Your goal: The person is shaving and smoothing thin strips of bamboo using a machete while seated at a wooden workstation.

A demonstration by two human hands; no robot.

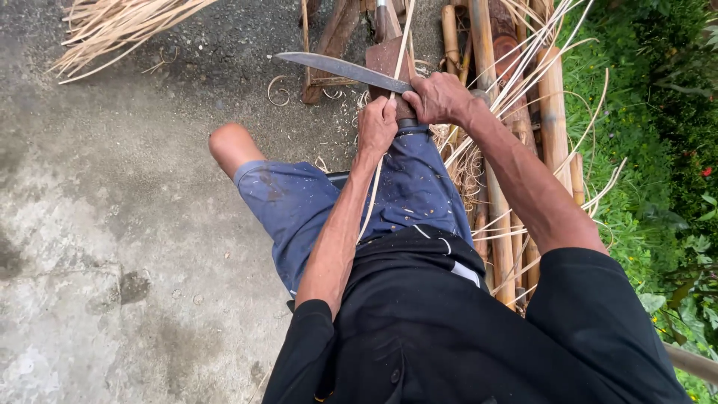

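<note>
A long knife (340, 69) is held in the right hand (441, 97), whose fingers are closed around the handle by the right knee; the blade runs out to the left and slightly away from the person, nearly level. A thin bamboo strip (389, 120) is pinched in the left hand (376, 126), which is closed just beside the right hand, the two almost touching. The strip's long axis is seen to run away from the body, from the lap up past the left hand and across the blade, so that strip and blade cross at close to a right angle just beyond the left hand. The left hand is the nearer of the two to that crossing. Both hands are kept over the blue shorts (299, 202), above the right thigh. More cut strips (120, 26) are piled on the concrete floor (112, 224) at the upper left, and thick bamboo poles (553, 112) are stacked to the right, beside grass (658, 112).
</note>
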